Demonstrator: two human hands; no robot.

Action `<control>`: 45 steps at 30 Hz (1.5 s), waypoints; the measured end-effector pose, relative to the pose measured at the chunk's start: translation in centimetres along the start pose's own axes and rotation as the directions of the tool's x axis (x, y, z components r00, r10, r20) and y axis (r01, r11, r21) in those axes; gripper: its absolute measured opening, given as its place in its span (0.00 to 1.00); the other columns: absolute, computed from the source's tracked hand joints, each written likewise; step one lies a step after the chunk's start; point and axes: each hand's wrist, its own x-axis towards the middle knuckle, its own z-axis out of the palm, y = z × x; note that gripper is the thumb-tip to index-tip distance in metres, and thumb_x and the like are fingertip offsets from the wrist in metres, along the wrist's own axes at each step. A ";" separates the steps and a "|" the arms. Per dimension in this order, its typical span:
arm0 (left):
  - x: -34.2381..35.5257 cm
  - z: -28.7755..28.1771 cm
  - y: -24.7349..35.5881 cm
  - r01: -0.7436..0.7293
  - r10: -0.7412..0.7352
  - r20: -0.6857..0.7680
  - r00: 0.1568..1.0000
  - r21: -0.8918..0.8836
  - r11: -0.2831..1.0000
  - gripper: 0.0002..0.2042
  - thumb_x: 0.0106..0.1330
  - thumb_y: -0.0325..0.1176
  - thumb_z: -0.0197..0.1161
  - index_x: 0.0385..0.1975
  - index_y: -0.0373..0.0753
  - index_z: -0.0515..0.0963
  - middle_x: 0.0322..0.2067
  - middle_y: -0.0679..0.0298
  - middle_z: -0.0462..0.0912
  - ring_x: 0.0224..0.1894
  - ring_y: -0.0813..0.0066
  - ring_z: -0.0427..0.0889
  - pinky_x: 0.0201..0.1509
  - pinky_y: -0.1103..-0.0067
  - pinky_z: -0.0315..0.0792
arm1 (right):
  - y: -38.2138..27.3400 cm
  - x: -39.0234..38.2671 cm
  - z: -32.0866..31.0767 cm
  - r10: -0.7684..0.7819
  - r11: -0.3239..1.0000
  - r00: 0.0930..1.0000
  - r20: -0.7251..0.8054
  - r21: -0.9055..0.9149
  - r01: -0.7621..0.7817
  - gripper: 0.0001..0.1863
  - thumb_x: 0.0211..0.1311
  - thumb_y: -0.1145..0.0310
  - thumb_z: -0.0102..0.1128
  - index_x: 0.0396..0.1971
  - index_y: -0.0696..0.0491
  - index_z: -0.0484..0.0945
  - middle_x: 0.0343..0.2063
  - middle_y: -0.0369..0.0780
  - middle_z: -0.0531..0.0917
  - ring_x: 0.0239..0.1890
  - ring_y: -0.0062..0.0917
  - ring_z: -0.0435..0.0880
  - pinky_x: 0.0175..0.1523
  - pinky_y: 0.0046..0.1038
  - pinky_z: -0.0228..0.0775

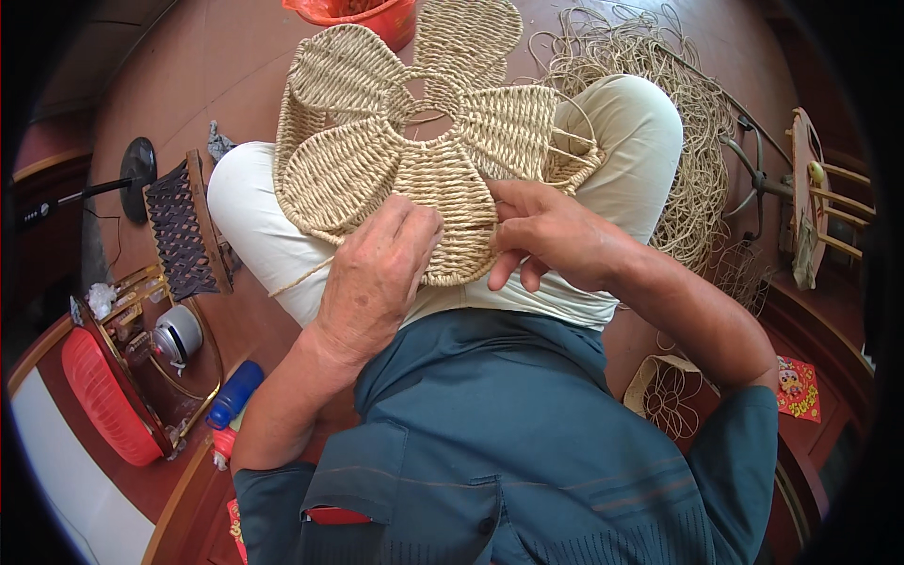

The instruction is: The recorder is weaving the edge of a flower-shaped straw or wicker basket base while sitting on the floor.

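Observation:
A flower-shaped basket (443, 179), woven from twisted straw-coloured cord, rests across my lap, its round centre open. One of its petals points toward me. My left hand (381, 273) is closed at this petal's left side, fingers curled down on the weave; a loose cord end (301, 279) sticks out to the left beside it. At the petal's right edge is my right hand (551, 231), its fingers bent around the rim and partly hidden behind it. Bare wire loops (576, 132) show on the basket's right side, above my right thigh.
A large tangled heap of cord (692, 179) lies on the floor at right. An orange-red bucket (391, 21) stands at the far side. To the left are a woven-seat stool (184, 226), a red plastic basin (108, 395) and a blue bottle (235, 394). A wire flower frame (670, 400) sits at right.

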 end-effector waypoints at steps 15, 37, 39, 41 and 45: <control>-0.1 0.8 0.6 0.010 -0.011 -0.071 0.997 -0.018 1.000 0.09 0.70 0.18 0.68 0.46 0.36 0.82 0.38 0.54 0.82 0.41 0.51 0.85 0.45 0.61 0.77 | 0.0 1.2 0.1 0.143 0.973 0.988 -0.057 0.192 -0.129 0.25 0.76 0.81 0.50 0.70 0.66 0.68 0.37 0.40 0.85 0.29 0.18 0.90 0.27 0.18 0.78; -0.4 1.6 1.0 0.020 -0.022 -0.101 0.995 -0.019 1.000 0.11 0.68 0.16 0.68 0.47 0.35 0.82 0.38 0.54 0.81 0.41 0.50 0.83 0.47 0.60 0.76 | -0.1 1.4 0.5 0.167 0.975 0.982 -0.086 0.159 -0.152 0.20 0.76 0.80 0.50 0.65 0.62 0.75 0.32 0.36 0.83 0.27 0.13 0.83 0.25 0.17 0.72; -0.4 1.5 1.1 0.018 -0.021 -0.096 0.995 -0.025 1.000 0.10 0.68 0.17 0.68 0.47 0.35 0.82 0.38 0.53 0.80 0.41 0.50 0.83 0.47 0.60 0.76 | -0.1 1.4 0.4 0.186 0.981 0.978 -0.093 0.072 -0.179 0.20 0.76 0.80 0.50 0.65 0.61 0.75 0.31 0.36 0.82 0.27 0.13 0.83 0.25 0.17 0.72; -0.4 1.5 1.1 0.027 -0.028 -0.076 0.997 -0.021 0.999 0.10 0.68 0.17 0.68 0.46 0.35 0.82 0.38 0.54 0.80 0.41 0.49 0.83 0.47 0.60 0.76 | -0.2 1.4 0.3 0.188 0.979 0.979 -0.076 0.098 -0.180 0.20 0.76 0.80 0.50 0.65 0.61 0.75 0.31 0.36 0.82 0.27 0.13 0.83 0.25 0.17 0.71; -0.4 1.5 1.0 0.023 -0.024 -0.077 0.997 -0.022 0.999 0.09 0.68 0.17 0.68 0.46 0.35 0.81 0.37 0.54 0.80 0.41 0.49 0.82 0.47 0.60 0.76 | 0.4 1.7 0.5 0.172 0.974 0.981 -0.089 0.165 -0.156 0.21 0.76 0.80 0.50 0.66 0.61 0.74 0.32 0.36 0.82 0.28 0.13 0.82 0.25 0.17 0.71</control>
